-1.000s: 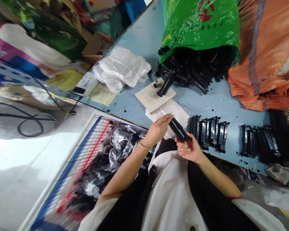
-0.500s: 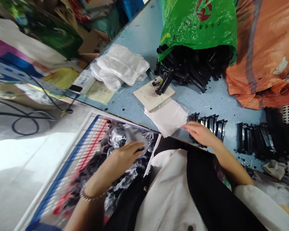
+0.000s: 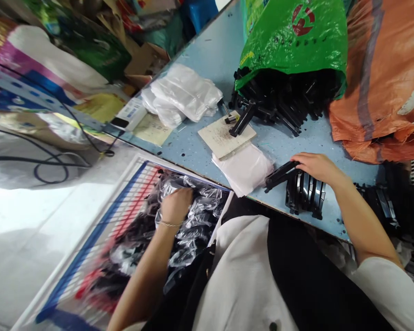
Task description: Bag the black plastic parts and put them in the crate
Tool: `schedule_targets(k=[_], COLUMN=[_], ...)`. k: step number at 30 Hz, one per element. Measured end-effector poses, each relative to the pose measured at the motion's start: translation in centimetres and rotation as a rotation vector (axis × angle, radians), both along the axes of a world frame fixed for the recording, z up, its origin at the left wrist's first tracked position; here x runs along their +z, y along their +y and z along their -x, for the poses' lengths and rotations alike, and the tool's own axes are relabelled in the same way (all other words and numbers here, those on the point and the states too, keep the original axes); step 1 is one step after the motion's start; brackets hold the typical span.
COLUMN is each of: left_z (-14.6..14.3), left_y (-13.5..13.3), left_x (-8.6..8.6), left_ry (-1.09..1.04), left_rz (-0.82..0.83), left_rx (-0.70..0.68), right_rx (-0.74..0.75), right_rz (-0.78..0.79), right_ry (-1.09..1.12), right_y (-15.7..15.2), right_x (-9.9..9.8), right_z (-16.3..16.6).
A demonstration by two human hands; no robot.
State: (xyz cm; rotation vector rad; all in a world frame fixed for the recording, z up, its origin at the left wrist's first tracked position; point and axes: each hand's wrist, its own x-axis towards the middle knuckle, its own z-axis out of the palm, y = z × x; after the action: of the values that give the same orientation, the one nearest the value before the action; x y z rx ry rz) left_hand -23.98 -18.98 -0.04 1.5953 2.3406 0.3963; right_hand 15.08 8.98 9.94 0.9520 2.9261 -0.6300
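Observation:
My left hand [image 3: 176, 205] is down in a wire basket [image 3: 94, 228], closed among black parts wrapped in clear plastic bags [image 3: 194, 224]. Its fingertips and whatever they grip are hidden. On the blue worktop, my right hand [image 3: 315, 168] pinches one end of a long black plastic part [image 3: 280, 175], which lies tilted beside a stack of thin clear bags [image 3: 245, 169]. Under that hand stands a row of similar black parts [image 3: 305, 194], close to the table edge.
A green bag [image 3: 296, 41] spills more black parts at the back. Behind the clear bags lie a pale square board [image 3: 224, 137] and a pile of white plastic bags [image 3: 188, 94]. An orange sack [image 3: 382, 82] stands at the right, with more black parts [image 3: 382, 207] below it.
My right hand has moved right and up and taken hold of a black part from the row, tilting it away. My left hand has gone lower into the basket with the bagged item it carried.

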Motion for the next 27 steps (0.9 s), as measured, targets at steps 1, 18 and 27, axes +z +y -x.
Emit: schedule_targets(k=[1,18,27], left_z=[-2.6,-9.2,-9.9], left_y=[2.2,16.3,12.7], left_x=[0.1,-0.5,1.9], left_ry=[0.001,-0.888,-0.329], left_rz=[-0.065,-0.180,-0.476], left_rx=[-0.107,-0.040,-0.532], right_rx=[-0.080,-0.881,-0.776], right_rz=[0.045,1.834,2.078], right_ry=[0.068,0.990,0.938], right_y=[-0.4,-17.2,-15.9], right_x=[0.3,-7.5,-10.5], right_z=[-0.6,2.5,5.4])
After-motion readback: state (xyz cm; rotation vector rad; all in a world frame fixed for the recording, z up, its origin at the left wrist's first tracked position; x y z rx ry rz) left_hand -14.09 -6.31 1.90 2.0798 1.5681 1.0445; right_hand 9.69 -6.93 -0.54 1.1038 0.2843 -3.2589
